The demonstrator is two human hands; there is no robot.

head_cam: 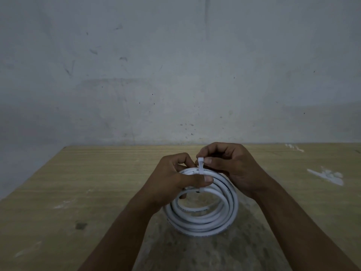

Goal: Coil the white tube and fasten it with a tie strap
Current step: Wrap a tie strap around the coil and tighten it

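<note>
The white tube [203,222] is wound into a round coil of several loops, held up over the wooden table [97,182]. My left hand [172,182] grips the top of the coil, thumb across the loops. A white tie strap [200,165] wraps round the loops at the top, its head sticking up. My right hand [228,165] pinches the strap's head between thumb and fingers, just right of my left hand. The strap's tail is hidden behind my fingers.
A scuffed grey wall [175,75] rises right behind the table's far edge. The table's left edge runs diagonally at the left. White paint smears [328,176] mark the tabletop at the right; a dark spot [80,224] lies at the left.
</note>
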